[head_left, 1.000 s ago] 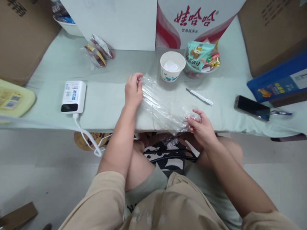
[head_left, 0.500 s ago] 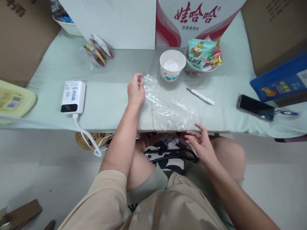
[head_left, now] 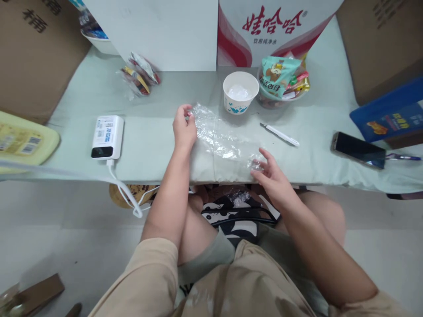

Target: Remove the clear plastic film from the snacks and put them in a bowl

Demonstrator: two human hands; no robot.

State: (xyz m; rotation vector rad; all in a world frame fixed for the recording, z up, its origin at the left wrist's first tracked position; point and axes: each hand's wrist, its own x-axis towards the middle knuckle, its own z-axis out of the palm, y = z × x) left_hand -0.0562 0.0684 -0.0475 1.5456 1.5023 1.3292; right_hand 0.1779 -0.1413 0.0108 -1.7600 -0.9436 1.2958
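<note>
A crumpled clear plastic bag (head_left: 220, 138) lies stretched across the green cloth, slanting down from left to right. At its upper left end, my left hand (head_left: 184, 127) is closed, pinching the film between thumb and fingers. My right hand (head_left: 272, 178) is at the lower right end, where the film bunches between its thumb and curled fingers; its index finger points outward. Just beyond the bag stands a white paper cup (head_left: 240, 108) with crumpled clear plastic inside. A white pen (head_left: 280, 134) lies to the right of the bag.
A bowl of snack packets (head_left: 280, 79) stands beside the cup, before a white and red carton (head_left: 277, 26). Wrapped snacks (head_left: 140, 77) and a cabled power bank (head_left: 107, 137) are on the left. A phone (head_left: 358, 149) and a blue box (head_left: 390, 112) are on the right.
My right hand has moved up from the table edge onto the bag's lower right end and closed on the film. My left hand keeps its pinch. The view has shifted slightly.
</note>
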